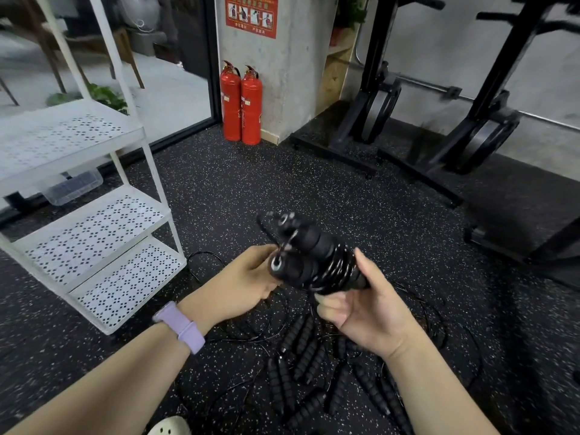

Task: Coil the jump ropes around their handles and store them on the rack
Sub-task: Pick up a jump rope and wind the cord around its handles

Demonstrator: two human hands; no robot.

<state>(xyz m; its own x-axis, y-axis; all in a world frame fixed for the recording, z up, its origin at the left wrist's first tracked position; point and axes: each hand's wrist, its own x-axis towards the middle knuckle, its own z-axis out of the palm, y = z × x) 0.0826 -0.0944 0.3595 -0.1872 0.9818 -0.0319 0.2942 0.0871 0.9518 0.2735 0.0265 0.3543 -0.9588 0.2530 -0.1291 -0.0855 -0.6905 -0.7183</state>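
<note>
One view only, from a head-worn wide-angle camera. It is looking forward and down from above the person's own forearms, which are entering from the bottom edge. Left hand (243, 282) and right hand (364, 312) are sitting close under the lens, near frame centre. Speckled floor (219, 189) is filling the middle ground. White rack (94, 233) is standing at left, fire extinguishers (241, 105) and the wall farther off, ahead. Straight lines are bowing toward the edges.
</note>
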